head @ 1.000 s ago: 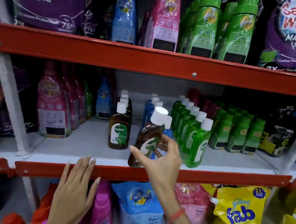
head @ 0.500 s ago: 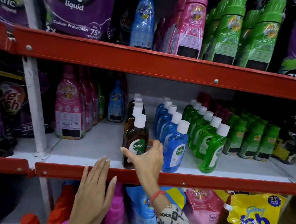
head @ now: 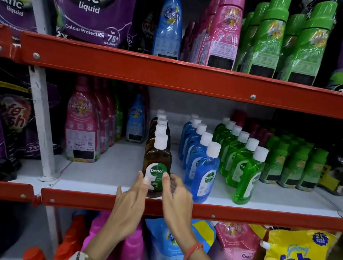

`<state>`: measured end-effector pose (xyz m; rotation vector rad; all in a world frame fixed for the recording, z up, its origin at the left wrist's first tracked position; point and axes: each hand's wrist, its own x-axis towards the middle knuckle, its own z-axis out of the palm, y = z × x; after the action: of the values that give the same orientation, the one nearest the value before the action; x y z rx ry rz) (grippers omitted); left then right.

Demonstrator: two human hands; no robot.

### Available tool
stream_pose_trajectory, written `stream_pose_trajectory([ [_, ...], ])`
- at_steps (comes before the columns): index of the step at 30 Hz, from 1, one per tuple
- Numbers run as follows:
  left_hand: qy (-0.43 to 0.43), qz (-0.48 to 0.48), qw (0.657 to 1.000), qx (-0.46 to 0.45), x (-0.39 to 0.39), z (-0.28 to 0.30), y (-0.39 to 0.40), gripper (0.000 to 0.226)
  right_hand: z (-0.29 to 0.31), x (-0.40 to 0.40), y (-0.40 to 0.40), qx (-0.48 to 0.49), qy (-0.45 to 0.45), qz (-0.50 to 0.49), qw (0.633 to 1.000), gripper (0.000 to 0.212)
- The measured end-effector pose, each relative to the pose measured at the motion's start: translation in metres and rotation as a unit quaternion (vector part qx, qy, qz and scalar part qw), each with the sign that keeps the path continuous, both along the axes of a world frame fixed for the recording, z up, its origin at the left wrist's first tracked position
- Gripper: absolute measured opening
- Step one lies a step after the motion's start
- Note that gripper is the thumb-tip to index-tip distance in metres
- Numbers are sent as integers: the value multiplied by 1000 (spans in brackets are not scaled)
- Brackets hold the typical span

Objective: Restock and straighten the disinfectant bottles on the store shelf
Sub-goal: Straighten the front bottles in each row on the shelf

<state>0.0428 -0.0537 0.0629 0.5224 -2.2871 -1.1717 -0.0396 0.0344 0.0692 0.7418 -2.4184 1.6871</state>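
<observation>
Front brown Dettol bottle (head: pixel 156 166) stands upright at the lip of the middle shelf (head: pixel 102 171), centre of the frame, white cap up. Long axis vertical. It heads a single-file row of brown bottles (head: pixel 160 124) running back toward the shelf wall.

Left hand (head: pixel 131 206) rises from lower centre; its fingertips (head: pixel 145 179) touch the lower left of the label. Right hand (head: pixel 177 196) comes in from lower right, fingertips (head: pixel 166 177) on the label's lower right edge. Both hands loosely cupped, fingers slightly apart, bracketing the bottle low on its body; neither wraps it fully. Firmness of grip: cannot tell.

The bottle lies directly above and between the two hands, about equally near each.

Blue row (head: pixel 201 162) just right of the brown row, green row (head: pixel 245 165) further right; both run diagonally, fronts toward lower right.

Judgement: label already faces out; the likely step is a small squaring of this bottle with its row. Low contact on a tall, narrow body risks tipping.
</observation>
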Motion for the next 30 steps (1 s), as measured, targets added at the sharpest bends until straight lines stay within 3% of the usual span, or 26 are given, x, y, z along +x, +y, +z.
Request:
stream_pose_trajectory([
  [12, 15, 27, 999, -16, -1, -2, 0, 75, 1, -3, 19, -45, 0, 62, 997, 35],
  [17, 174, 166, 968, -72, 2, -10, 22, 60, 2, -15, 55, -113, 43, -5, 993, 23],
  [19, 228, 162, 956, -90, 0, -10, 38, 54, 5, -28, 74, -174, 24, -35, 984, 22],
  [23, 164, 51, 985, -6, -19, -1, 71, 71, 8, -64, 96, -181, -44, -54, 981, 21],
  [27, 86, -19, 987, 134, -47, 9, 90, 108, 14, -99, 95, -120, -168, -18, 978, 53],
  [30, 54, -36, 971, 228, -58, 20, 96, 103, 17, -107, 89, -100, -214, 10, 972, 58],
])
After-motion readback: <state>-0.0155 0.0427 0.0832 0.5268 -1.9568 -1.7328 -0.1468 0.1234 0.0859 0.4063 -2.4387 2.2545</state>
